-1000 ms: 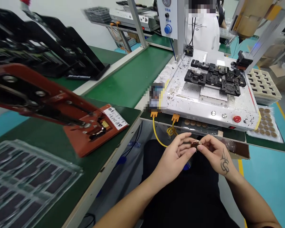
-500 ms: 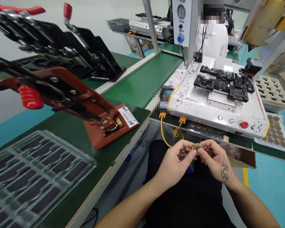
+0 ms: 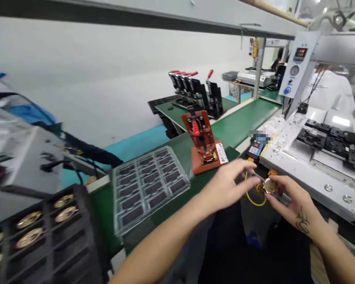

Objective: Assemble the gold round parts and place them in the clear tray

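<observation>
A round gold-coloured metal piece [image 3: 269, 185] is held upright by its rim between the fingers and thumb of my right hand [image 3: 292, 201], which has a dark marking near the wrist. My left hand [image 3: 230, 183] is just left of it, thumb and forefinger spread; a thin light strip shows between its fingertips and the round piece, too small to tell whether the hand holds it. Behind my left hand a red-brown clamp fixture [image 3: 201, 138] with a red handle stands on the green bench.
A clear plastic tray [image 3: 152, 183] with dark inserts lies left of the fixture. Nearer at lower left is a black foam tray [image 3: 68, 244] holding several gold pieces. A white machine [image 3: 301, 177] with black jigs stands at right. Behind it sits a person [image 3: 331, 90].
The view has swung left, bringing the black foam tray into sight. My left hand has moved off the round piece and its fingers have opened; my right hand still holds it.
</observation>
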